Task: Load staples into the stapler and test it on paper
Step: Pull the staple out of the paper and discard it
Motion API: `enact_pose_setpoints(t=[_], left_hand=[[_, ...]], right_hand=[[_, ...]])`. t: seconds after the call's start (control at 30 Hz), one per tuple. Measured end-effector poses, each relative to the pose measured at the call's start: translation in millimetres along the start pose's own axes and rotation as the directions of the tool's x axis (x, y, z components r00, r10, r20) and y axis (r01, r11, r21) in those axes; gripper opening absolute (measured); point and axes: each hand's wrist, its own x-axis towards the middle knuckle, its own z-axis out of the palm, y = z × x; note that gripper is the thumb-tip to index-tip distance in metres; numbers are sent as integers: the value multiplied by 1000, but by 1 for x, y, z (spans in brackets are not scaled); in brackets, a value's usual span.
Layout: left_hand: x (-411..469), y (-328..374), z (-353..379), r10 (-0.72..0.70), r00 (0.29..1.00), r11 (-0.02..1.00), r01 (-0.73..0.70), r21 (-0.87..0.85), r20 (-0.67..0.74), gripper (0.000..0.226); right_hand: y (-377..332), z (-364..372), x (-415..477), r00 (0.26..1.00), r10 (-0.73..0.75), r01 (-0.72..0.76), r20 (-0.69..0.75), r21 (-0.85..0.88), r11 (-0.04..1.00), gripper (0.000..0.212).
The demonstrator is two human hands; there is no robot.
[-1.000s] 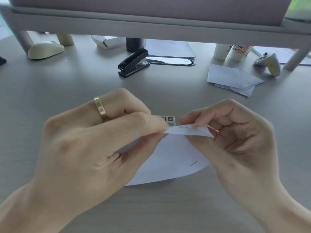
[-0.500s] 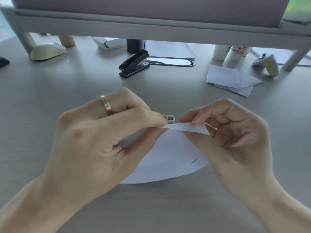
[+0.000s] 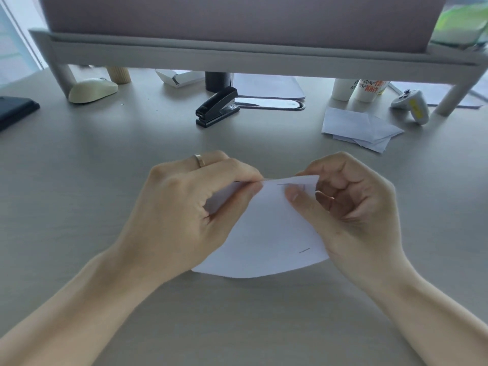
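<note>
1. Paper (image 3: 266, 233) fills the middle of our view: a white sheet pinched at its far edge between both hands, its near curved edge resting on the grey desk (image 3: 105, 167).
2. We see the left hand (image 3: 184, 207) closed on the left part of that far edge, thumb and forefinger pressed together on the sheet; a ring (image 3: 199, 160) sits on one of its fingers.
3. We see the right hand (image 3: 351, 204) curled, its thumb lying flat on the sheet just below a staple (image 3: 285, 184) near the far edge, the other fingers folded behind the paper.
4. A second staple (image 3: 304, 250) shows near the right corner on the near side of the sheet.
5. The black stapler (image 3: 217, 107) stands shut on the desk, far beyond the hands and well apart from them, a little left of centre.
6. To the far right we note a loose pile of folded paper slips (image 3: 361, 130), a pale game controller (image 3: 412, 105) and two cups (image 3: 356, 89).
7. To the far left lies a cream mouse (image 3: 92, 89), beside a leg of the raised shelf (image 3: 237, 55) that spans the far side.
</note>
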Motion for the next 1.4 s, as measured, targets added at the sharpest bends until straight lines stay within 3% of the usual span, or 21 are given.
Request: enact_pose_setpoints(t=[0.13,0.27,0.4,0.53,0.63,0.7,0.77,0.87,0.97,1.07,1.17,1.4], left_hand=[[0,-1,-1,-180,984,976,181,-121,21,11],[-1,4,1,-403,907,825,419,-380,125,16],[3,6,-15,-290,944,911,323,-257,159,7],[22,30,-22,-245,939,851,327,-412,240,10],[39,63,-14,-91,965,898,187,-398,247,33],[51,85,-7,-95,967,862,198,-466,235,42],[58,107,7,-163,965,762,255,-596,205,51],[62,140,35,-213,945,512,324,-795,248,55],[64,185,60,-257,909,247,389,-887,327,37],[63,232,82,-212,878,128,461,-878,430,22],[59,264,104,-150,881,181,470,-864,449,18],[30,335,163,74,860,407,436,-803,505,16]], right_hand=[[-1,-2,-2,996,78,-77,-30,58,995,27],[-8,-9,-4,985,153,-146,-80,91,985,25],[-29,-23,-10,988,99,-97,-121,17,995,13],[-52,-50,-22,996,73,-77,-50,-92,993,11],[-74,-72,-31,993,49,-62,-105,-128,990,9],[-87,-87,-42,977,46,-63,-208,-77,995,10],[-96,-108,-59,953,78,-90,-294,-28,996,30],[-107,-133,-95,952,159,-158,-262,28,987,48],[-113,-150,-126,913,183,-214,-364,-46,976,24],[-116,-182,-152,812,203,-265,-548,-37,963,16],[-130,-221,-183,718,166,-218,-676,8,976,18],[-136,-313,-264,501,38,-330,-864,-150,932,12]])
